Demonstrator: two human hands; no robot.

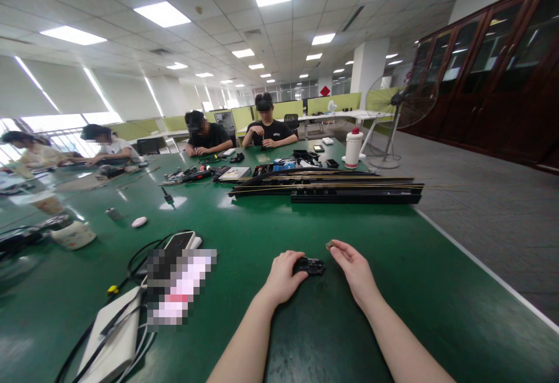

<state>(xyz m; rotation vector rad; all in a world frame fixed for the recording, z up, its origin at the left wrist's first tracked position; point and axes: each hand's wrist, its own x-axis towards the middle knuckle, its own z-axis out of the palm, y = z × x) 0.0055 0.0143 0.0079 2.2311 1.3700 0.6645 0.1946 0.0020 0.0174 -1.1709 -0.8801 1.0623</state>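
My left hand [286, 275] is closed around the left end of a small black mechanical part [311, 265], which lies low over the green table [244, 325]. Dark ridges and recesses show on the part's upper face, but its exact kind cannot be made out. To the right of it, and apart from it, my right hand [353, 263] pinches a small greyish block-like piece [329, 245] between thumb and fingertips. The fingers of my left hand hide some of the black part.
Long black rails [356, 195] with thin brass-coloured rods lie across the table ahead. On the left are a white box [111, 336] with cables, a power bank [180, 243] and a pale oval object [139, 222]. A white bottle [353, 149] stands at the back right. Several people sit farther off.
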